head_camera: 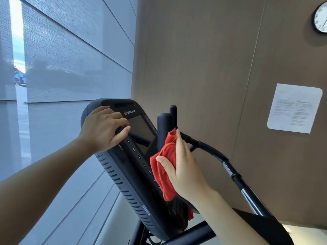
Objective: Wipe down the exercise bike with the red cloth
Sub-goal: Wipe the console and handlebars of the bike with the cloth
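Forearms reach in from the 7 and 5 o'clock edges of the view. Nearest, the right hand (184,167) lies flat, fingers straight and together, thumb out, pressing the bunched red cloth (164,167) against the right side of the exercise bike's console (127,174), at about 5 o'clock from frame centre. The left hand (104,128) curls loosely over the console's upper left edge, at 9 o'clock from the dark screen (143,131), fingertips bent onto its face. A black handlebar (212,152) curves away at 3 o'clock. Beyond, a paper notice (295,108) and a clock (321,19) hang on the brown wall (203,59).
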Demonstrator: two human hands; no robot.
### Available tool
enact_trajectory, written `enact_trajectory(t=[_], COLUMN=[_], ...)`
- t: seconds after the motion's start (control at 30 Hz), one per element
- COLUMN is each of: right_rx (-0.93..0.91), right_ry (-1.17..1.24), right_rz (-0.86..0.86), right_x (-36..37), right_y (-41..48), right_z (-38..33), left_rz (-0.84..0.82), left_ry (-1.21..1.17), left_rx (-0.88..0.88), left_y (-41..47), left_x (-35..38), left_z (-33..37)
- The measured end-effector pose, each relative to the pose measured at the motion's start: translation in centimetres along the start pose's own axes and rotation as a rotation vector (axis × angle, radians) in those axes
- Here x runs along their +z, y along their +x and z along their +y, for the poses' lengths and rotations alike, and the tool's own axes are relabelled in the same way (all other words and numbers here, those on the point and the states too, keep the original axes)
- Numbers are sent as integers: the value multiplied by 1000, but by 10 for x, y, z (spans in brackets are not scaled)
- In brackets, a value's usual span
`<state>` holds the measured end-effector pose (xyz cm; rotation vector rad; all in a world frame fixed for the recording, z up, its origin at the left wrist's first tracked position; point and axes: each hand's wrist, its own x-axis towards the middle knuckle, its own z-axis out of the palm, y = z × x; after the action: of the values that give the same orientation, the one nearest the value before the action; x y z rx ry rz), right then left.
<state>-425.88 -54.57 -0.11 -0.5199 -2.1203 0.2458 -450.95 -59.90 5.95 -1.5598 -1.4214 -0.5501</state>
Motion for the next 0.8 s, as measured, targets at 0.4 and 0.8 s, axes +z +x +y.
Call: enact_trajectory(t=[0.4, 0.8], right_rx=[70, 276], right_ry=[-370, -475], right_rz=[-179, 73], right_x=[-48, -54], right_y=[-52, -79], right_z=[14, -8], left_rz=[33, -100], left_ry=[-52, -218], left_rx=[54, 184], left_y=[-2, -35], left_x=[1, -8], left_z=[-4, 2])
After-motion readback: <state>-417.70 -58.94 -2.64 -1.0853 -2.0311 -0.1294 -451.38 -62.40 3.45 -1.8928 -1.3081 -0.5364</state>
